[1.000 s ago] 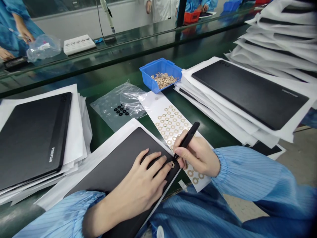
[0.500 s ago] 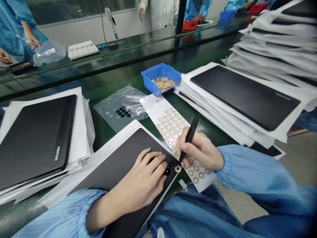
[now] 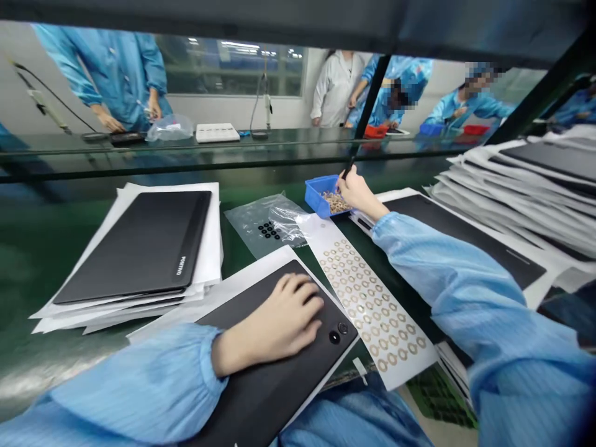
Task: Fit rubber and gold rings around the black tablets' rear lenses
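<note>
Our right hand point(image 3: 356, 189), gripping a pen point(image 3: 347, 169), is crowding the one-o'clock bin point(image 3: 316, 200), perhaps risking spilled rings point(image 3: 334, 203); our left hand point(image 3: 277, 320) is lying unclenched on a tablet point(image 3: 279, 388).

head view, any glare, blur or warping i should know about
Head view: a pale glare streaks the green bench at lower left; head view: lettering on the left tablet reads POSITIVO, but on the right tablet it is too faint to read; head view: the black pen in the right hand is hard to pick out against dark surroundings.
</note>
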{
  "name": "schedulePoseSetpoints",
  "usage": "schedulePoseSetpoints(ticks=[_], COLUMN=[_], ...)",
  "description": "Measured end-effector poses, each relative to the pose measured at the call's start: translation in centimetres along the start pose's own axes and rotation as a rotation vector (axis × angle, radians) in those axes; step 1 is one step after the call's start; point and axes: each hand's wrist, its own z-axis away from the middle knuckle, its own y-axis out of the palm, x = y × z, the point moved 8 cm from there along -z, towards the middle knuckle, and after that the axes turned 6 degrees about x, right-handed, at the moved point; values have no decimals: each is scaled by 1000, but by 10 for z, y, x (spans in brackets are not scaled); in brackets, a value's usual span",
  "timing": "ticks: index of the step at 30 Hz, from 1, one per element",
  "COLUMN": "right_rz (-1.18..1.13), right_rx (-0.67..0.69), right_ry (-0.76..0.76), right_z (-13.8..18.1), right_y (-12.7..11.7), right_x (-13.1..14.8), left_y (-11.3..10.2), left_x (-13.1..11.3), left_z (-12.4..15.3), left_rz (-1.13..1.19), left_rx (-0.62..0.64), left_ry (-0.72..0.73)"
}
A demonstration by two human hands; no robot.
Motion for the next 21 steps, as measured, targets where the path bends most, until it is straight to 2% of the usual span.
schedulePoseSetpoints(ticks=[3,5,8,11,14,17,21], right_rz=[18,29,41,36,27,18,-5], right_rx=[26,62,186,345,418,422,416], right_ry=[-19,-50,-146,-280,-342,-348,-347], right_z=[-4,0,15,39,56,61,59], right_y=[1,6,35,82,117,130,129], right_x=[2,15,49,84,97,92,81], left_y=[-26,-39,-41,-34,-30,-30,-31], left_x=[64,103,136,146,147,148,153], left_z=[0,7,18,25,30,33,35], left_rz=[-29,-47,-83,-132,-156,-135,-23], left_rx=[-142,-206,-215,-208,-238,-276,-312], left_ry=[-311,-518,-712,-813,-865,-893,-930])
